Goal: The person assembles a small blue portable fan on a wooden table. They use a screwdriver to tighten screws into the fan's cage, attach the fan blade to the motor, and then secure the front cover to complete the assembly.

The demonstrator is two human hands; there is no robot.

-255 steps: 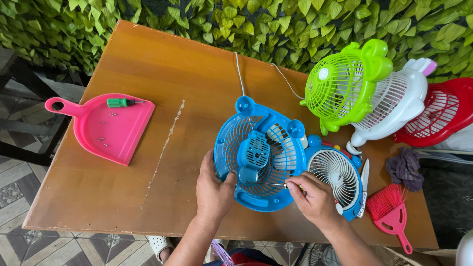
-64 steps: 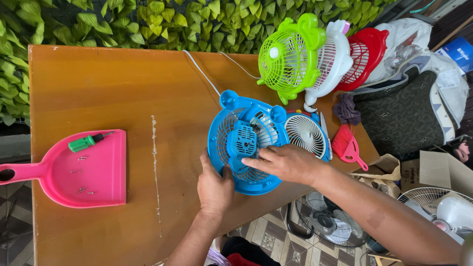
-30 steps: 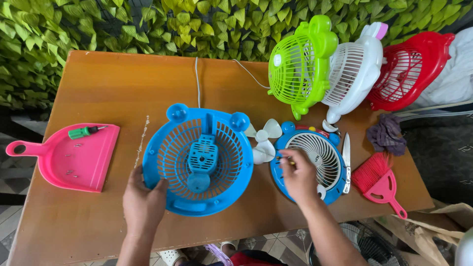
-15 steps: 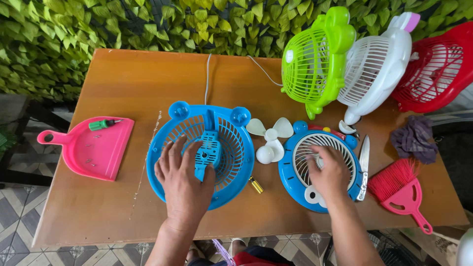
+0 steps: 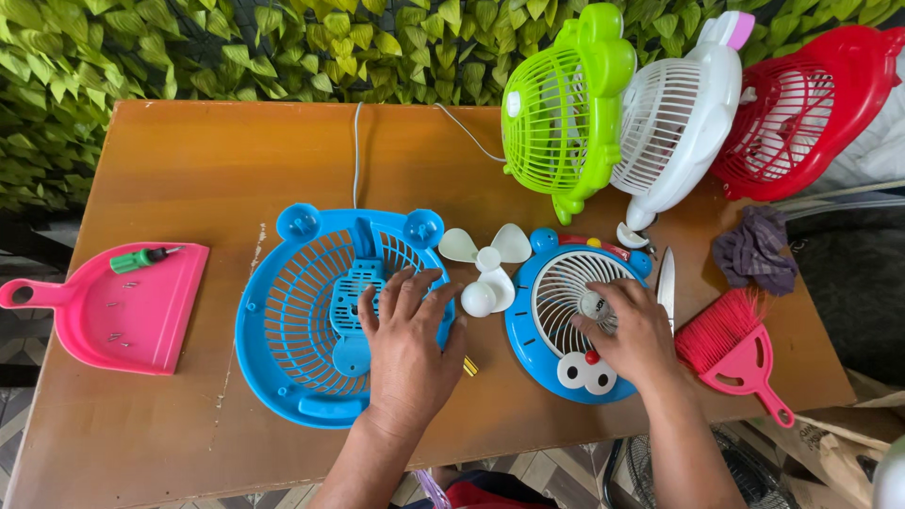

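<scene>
A blue rear fan grille (image 5: pixel 283 325) lies flat on the wooden table (image 5: pixel 189 170). My left hand (image 5: pixel 410 344) rests palm down over the grille's right rim, fingers spread and pointing at a loose white fan blade (image 5: pixel 481 273). A small yellow screwdriver (image 5: pixel 468 366) peeks out beside that hand. My right hand (image 5: pixel 633 332) lies on the blue front fan cover (image 5: pixel 537 330), which has a cartoon face. Its thumb and fingers close around the cover's round white centre cap (image 5: pixel 592 303).
A pink dustpan (image 5: pixel 141 320) at the left holds a green screwdriver (image 5: pixel 132 259) and several screws. Green (image 5: pixel 556 104), white (image 5: pixel 674 108) and red (image 5: pixel 801 104) fans stand at the back right. A knife (image 5: pixel 666 278), a pink brush (image 5: pixel 731 353) and a purple rag (image 5: pixel 754 250) lie at the right.
The blue grille came off the fan and now lies to the left. My left hand slid from the grille's middle to its right rim. My right fingers closed on the centre cap.
</scene>
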